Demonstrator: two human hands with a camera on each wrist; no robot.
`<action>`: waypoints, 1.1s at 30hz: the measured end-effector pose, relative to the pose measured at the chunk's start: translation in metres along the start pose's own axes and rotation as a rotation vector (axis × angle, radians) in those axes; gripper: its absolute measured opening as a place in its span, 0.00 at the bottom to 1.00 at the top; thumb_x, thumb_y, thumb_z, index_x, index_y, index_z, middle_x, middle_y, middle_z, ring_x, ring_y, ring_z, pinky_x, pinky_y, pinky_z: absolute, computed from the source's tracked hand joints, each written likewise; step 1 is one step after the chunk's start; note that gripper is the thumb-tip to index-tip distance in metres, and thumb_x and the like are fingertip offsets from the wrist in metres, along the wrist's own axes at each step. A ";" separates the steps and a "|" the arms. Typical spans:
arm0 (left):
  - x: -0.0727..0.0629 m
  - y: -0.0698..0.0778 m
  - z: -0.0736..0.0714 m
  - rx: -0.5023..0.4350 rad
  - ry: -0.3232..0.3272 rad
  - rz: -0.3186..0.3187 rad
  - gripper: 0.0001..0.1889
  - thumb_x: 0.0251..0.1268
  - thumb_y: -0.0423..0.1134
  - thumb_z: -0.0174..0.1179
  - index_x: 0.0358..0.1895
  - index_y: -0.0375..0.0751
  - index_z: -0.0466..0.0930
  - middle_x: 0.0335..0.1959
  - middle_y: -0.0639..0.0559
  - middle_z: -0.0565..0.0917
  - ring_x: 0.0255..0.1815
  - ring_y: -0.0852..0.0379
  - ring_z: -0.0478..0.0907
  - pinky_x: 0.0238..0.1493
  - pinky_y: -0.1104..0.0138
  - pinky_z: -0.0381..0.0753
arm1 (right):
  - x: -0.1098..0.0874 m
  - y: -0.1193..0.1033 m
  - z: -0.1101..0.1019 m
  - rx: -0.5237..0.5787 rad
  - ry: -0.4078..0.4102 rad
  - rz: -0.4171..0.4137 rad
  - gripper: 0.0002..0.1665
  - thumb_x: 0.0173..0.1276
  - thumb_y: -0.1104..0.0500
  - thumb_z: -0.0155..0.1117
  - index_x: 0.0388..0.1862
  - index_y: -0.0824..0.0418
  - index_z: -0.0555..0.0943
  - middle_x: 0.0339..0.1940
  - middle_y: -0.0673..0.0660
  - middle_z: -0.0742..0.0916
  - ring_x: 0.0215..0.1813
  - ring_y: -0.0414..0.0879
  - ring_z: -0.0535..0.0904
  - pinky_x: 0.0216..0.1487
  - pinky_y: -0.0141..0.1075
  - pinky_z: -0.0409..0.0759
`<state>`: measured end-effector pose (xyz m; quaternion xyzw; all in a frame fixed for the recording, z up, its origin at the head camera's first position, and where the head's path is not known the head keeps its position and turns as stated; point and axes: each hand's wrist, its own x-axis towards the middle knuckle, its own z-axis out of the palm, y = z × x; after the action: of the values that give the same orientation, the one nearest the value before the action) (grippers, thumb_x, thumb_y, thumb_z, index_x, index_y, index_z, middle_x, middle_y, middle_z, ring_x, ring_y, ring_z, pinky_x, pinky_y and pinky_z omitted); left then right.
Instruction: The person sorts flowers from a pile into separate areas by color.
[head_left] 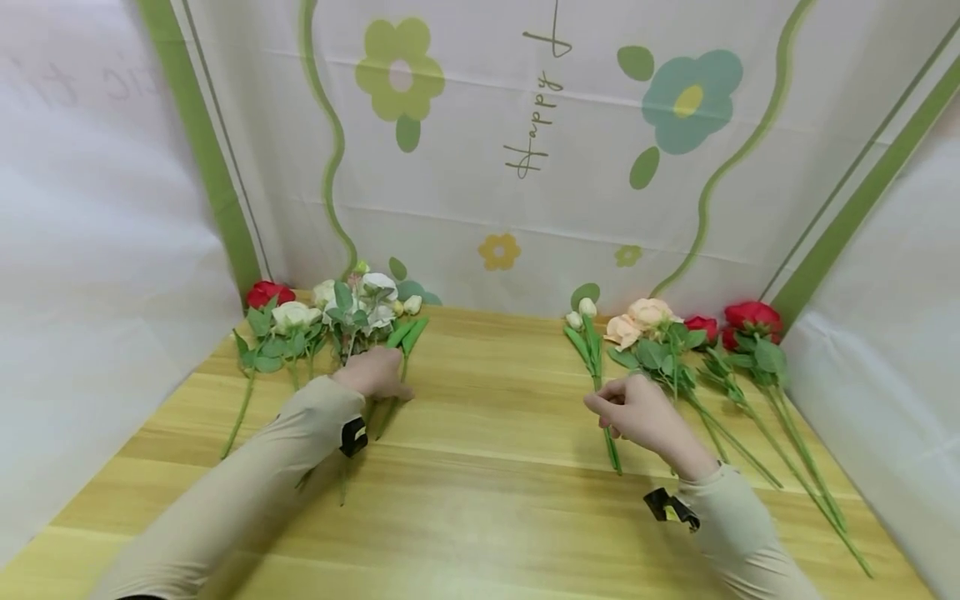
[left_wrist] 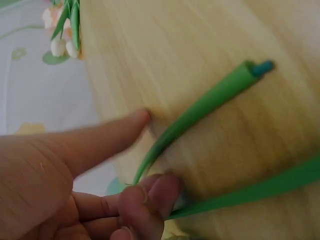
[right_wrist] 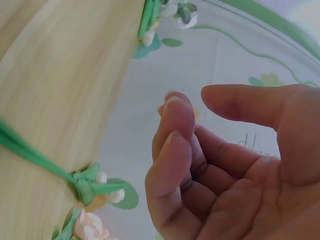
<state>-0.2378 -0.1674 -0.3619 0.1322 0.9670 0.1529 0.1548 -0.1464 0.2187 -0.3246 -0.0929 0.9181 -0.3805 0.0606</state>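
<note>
My left hand (head_left: 377, 372) is over the left bunch, at the stem of a white tulip (head_left: 412, 305) with green leaves. In the left wrist view, the thumb stretches apart from the bent fingers (left_wrist: 145, 205); two green stem ends (left_wrist: 205, 107) run out beside the fingertips. My right hand (head_left: 647, 417) hovers over the stems of white tulips (head_left: 587, 308) on the right. Its thumb and loosely bent fingers stand apart with nothing between them in the right wrist view, where green tulip stems (right_wrist: 32, 150) lie off to the side.
On the left of the wooden table (head_left: 480, 517) lie a red rose (head_left: 270, 293), a cream rose (head_left: 295, 316) and white blossoms (head_left: 380, 287). Peach roses (head_left: 649, 313) and red roses (head_left: 752, 317) lie on the right. A flower-printed cloth (head_left: 465, 192) hangs behind.
</note>
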 end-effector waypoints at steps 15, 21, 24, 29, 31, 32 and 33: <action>0.006 -0.016 0.001 -0.176 -0.004 0.056 0.22 0.66 0.33 0.54 0.11 0.46 0.66 0.06 0.57 0.62 0.09 0.61 0.52 0.15 0.68 0.57 | -0.006 -0.010 -0.007 0.034 -0.023 -0.044 0.15 0.74 0.51 0.61 0.37 0.63 0.85 0.22 0.56 0.82 0.25 0.54 0.79 0.27 0.40 0.78; -0.005 -0.011 -0.003 -0.332 0.092 0.130 0.25 0.69 0.34 0.54 0.12 0.48 0.57 0.09 0.58 0.54 0.11 0.61 0.49 0.19 0.68 0.57 | -0.009 -0.010 -0.008 0.042 -0.039 -0.038 0.15 0.74 0.51 0.61 0.36 0.62 0.85 0.22 0.56 0.82 0.26 0.56 0.79 0.28 0.43 0.79; -0.010 -0.004 -0.004 -0.428 0.115 0.149 0.23 0.70 0.36 0.54 0.14 0.46 0.61 0.10 0.55 0.59 0.12 0.61 0.50 0.19 0.68 0.56 | -0.009 -0.010 -0.007 0.049 -0.042 -0.029 0.16 0.74 0.51 0.61 0.36 0.62 0.85 0.23 0.57 0.83 0.26 0.55 0.79 0.29 0.44 0.80; -0.026 0.012 -0.002 -0.598 0.133 0.167 0.13 0.73 0.40 0.56 0.28 0.41 0.80 0.19 0.47 0.79 0.14 0.60 0.59 0.20 0.67 0.64 | -0.011 -0.015 -0.004 0.079 -0.052 -0.026 0.16 0.74 0.51 0.61 0.35 0.62 0.84 0.24 0.57 0.82 0.27 0.57 0.80 0.27 0.40 0.79; -0.035 0.020 -0.002 -0.660 0.148 0.194 0.10 0.73 0.41 0.57 0.37 0.39 0.82 0.24 0.46 0.82 0.16 0.59 0.64 0.22 0.65 0.68 | -0.012 -0.019 -0.003 0.100 -0.057 -0.027 0.16 0.74 0.51 0.61 0.36 0.63 0.84 0.24 0.57 0.82 0.27 0.56 0.79 0.27 0.40 0.79; -0.040 0.025 -0.002 -0.686 0.156 0.212 0.09 0.73 0.41 0.58 0.40 0.38 0.82 0.25 0.46 0.82 0.17 0.58 0.67 0.23 0.64 0.71 | -0.013 -0.022 -0.002 0.115 -0.059 -0.028 0.16 0.74 0.51 0.61 0.36 0.63 0.84 0.24 0.57 0.82 0.27 0.56 0.79 0.28 0.39 0.79; -0.044 0.030 -0.001 -0.699 0.169 0.239 0.10 0.73 0.41 0.58 0.44 0.38 0.82 0.26 0.48 0.82 0.18 0.57 0.69 0.23 0.63 0.72 | -0.013 -0.025 -0.001 0.134 -0.059 -0.028 0.16 0.74 0.51 0.62 0.37 0.63 0.84 0.25 0.58 0.82 0.27 0.55 0.79 0.28 0.39 0.79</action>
<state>-0.1914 -0.1535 -0.3395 0.1700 0.8437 0.5009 0.0913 -0.1303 0.2050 -0.3062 -0.1128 0.8871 -0.4389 0.0882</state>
